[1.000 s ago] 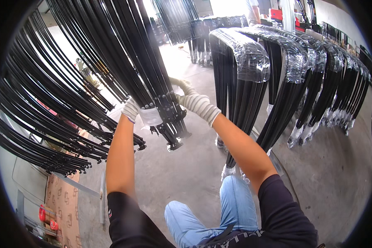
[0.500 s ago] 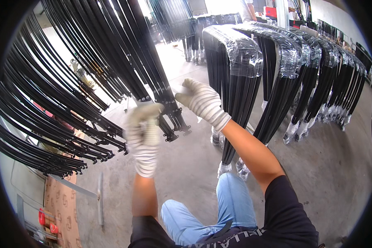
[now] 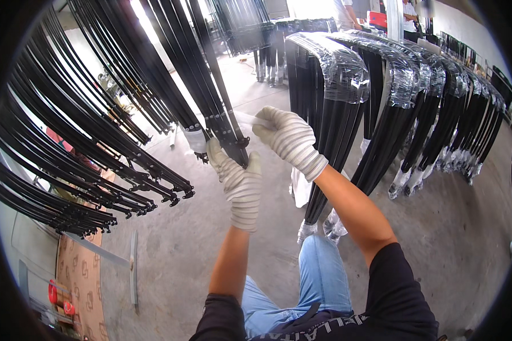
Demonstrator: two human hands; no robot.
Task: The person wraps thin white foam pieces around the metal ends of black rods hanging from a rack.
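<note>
My white-gloved left hand has now curled round the lower ends of the hanging black metal bars, seemingly steadying them, while my right hand pinches a translucent white strip alongside.

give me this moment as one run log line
left gloved hand: around lower ends of black bars | right gloved hand: pinching translucent film strip | film-topped black bundles: standing at right
</note>
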